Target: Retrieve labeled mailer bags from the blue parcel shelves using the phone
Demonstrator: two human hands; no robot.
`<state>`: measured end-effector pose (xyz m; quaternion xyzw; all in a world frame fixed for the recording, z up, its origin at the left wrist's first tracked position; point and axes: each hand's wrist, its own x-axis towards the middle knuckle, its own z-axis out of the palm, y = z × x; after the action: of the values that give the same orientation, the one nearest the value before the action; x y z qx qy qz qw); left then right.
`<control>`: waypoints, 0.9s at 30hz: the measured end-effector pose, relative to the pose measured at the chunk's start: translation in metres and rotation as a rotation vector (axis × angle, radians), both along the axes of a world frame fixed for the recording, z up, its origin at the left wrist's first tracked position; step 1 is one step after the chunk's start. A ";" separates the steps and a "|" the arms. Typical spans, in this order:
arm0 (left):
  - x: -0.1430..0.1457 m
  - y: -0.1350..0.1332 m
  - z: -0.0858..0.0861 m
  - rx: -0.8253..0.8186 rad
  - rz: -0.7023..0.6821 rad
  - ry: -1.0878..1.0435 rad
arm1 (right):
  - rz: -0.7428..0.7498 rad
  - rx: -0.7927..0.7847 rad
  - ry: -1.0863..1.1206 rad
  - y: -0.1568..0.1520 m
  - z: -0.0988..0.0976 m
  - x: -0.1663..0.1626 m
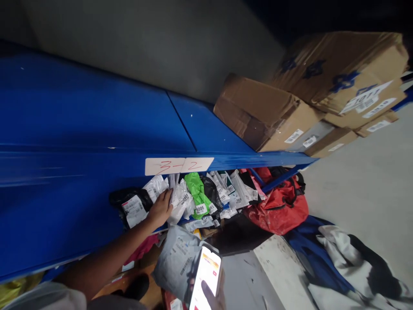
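Head view: shelf 3-2, sorting underway.
My left hand spread open on white parcels; right hand grips phone, grey parcel unshelved.

Your left grip rests on the white parcels, which stand packed in a row on the lower blue shelf, each with a numbered label. Your right grip holds a lit phone upright, together with a grey bag behind it.

Glossy blue metal shelf, crinkled plastic parcels, matt creased cardboard boxes.
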<state>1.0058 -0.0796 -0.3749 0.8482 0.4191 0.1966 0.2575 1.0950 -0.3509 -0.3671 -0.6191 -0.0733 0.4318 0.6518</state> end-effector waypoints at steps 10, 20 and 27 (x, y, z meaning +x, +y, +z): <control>0.001 0.015 0.009 -0.049 0.044 -0.015 | 0.584 -0.001 -0.176 0.152 0.040 0.050; -0.009 0.024 -0.003 -0.031 -0.040 -0.091 | 0.544 -0.069 -0.377 0.202 0.007 0.037; 0.006 0.016 -0.006 -0.082 -0.051 -0.057 | 0.416 0.005 -0.565 0.115 0.006 0.029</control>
<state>1.0121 -0.0639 -0.3810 0.8414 0.3974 0.1968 0.3088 1.1245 -0.2360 -0.3615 -0.6843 -0.3763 0.3668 0.5056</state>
